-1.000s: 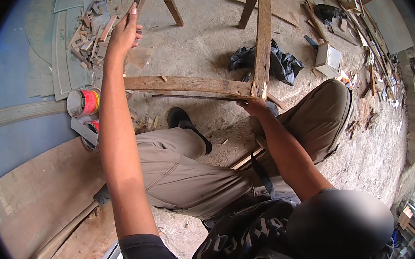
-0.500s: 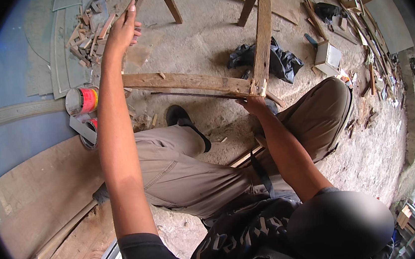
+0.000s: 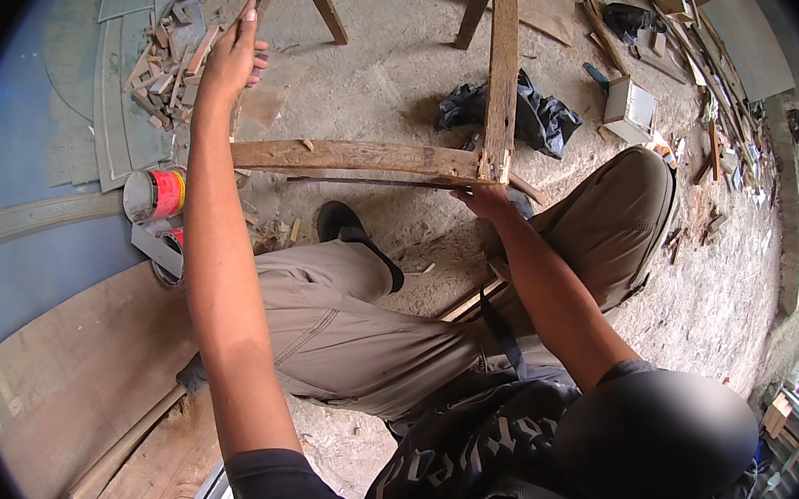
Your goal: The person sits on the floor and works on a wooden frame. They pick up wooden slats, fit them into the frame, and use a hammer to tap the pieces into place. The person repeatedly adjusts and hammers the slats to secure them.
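Observation:
A rough brown wooden frame with legs stands in front of me. Its near rail (image 3: pixel 362 157) meets a long upright beam (image 3: pixel 502 66) at a corner with pale, chipped wood. My left hand (image 3: pixel 237 61) is closed round the frame's left piece at the upper left, thumb stretched along the wood. My right hand (image 3: pixel 486 201) grips the frame at the near right corner, its fingers partly hidden under the wood. A thin dark strip (image 3: pixel 369 182) runs along below the near rail to my right fingers; I cannot tell what it is. A small wood chip (image 3: pixel 309 146) lies on the rail.
Wood offcuts (image 3: pixel 173 74) lie piled at the upper left. Paint cans (image 3: pixel 154 194) with red labels stand left of my arm. Beyond the corner lies a black plastic bag (image 3: pixel 551 119); a white box (image 3: pixel 629 110) sits right of it. Wood strips (image 3: pixel 715 75) line the right side.
The view has shifted very slightly. Both hands keep their places on the wooden frame.

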`<state>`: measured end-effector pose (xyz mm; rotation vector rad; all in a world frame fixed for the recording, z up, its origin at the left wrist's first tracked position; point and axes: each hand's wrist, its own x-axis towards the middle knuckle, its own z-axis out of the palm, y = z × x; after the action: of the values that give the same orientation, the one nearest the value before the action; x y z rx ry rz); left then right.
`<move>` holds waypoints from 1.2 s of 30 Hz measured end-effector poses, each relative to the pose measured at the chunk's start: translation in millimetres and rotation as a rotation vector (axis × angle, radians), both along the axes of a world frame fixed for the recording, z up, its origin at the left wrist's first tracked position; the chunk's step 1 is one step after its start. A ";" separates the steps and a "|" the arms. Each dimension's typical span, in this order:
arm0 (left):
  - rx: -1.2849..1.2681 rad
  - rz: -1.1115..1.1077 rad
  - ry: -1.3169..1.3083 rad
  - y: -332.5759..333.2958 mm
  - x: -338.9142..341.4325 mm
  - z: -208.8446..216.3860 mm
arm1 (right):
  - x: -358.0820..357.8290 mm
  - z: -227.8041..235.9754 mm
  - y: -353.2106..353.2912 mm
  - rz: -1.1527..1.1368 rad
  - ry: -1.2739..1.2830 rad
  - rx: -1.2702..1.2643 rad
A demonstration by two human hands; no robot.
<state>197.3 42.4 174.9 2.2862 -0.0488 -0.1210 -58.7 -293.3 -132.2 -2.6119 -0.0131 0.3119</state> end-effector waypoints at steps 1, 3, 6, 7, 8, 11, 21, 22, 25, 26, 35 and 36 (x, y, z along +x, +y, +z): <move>0.002 -0.001 -0.005 0.4 0.2 -0.4 | 0.1 0.2 0.1 -0.001 0.007 0.004; 0.006 -0.003 -0.014 0.2 0.5 -1.0 | -0.8 -1.3 -1.1 -0.005 0.020 0.010; -0.005 0.000 -0.001 -0.3 1.8 -0.4 | -7.6 -5.1 -0.4 0.035 -0.028 -0.044; -0.008 -0.003 -0.006 0.1 2.2 0.0 | -7.7 -5.3 -0.2 0.016 -0.028 -0.006; -0.011 -0.006 -0.011 0.5 2.6 0.6 | -7.6 -5.4 -0.3 -0.002 -0.028 0.031; 0.003 -0.022 -0.004 3.1 4.1 -0.3 | -5.1 -4.9 -1.1 0.020 0.013 0.020; -0.048 -0.004 0.008 -6.0 2.8 1.0 | -9.4 -12.6 -5.6 0.050 0.058 -0.112; -0.041 0.002 0.004 -2.0 1.8 0.3 | -7.3 -4.0 -0.7 0.048 0.083 -0.062; -0.039 0.006 -0.008 3.4 3.4 -2.9 | -5.5 12.3 4.2 0.036 0.105 0.054; -0.044 0.006 -0.013 5.1 4.9 -3.6 | -4.9 15.3 6.2 0.036 0.077 0.077; -0.081 0.077 0.018 -9.6 -3.5 9.7 | -4.9 -26.0 -9.7 0.085 0.003 -0.032; -0.078 0.083 0.011 -7.9 -5.9 10.7 | -3.0 -24.5 -6.6 0.094 0.053 -0.045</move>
<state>191.4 34.5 185.6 2.2057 0.0455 -0.0867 -61.7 -299.9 -156.7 -2.6517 -0.1121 0.4197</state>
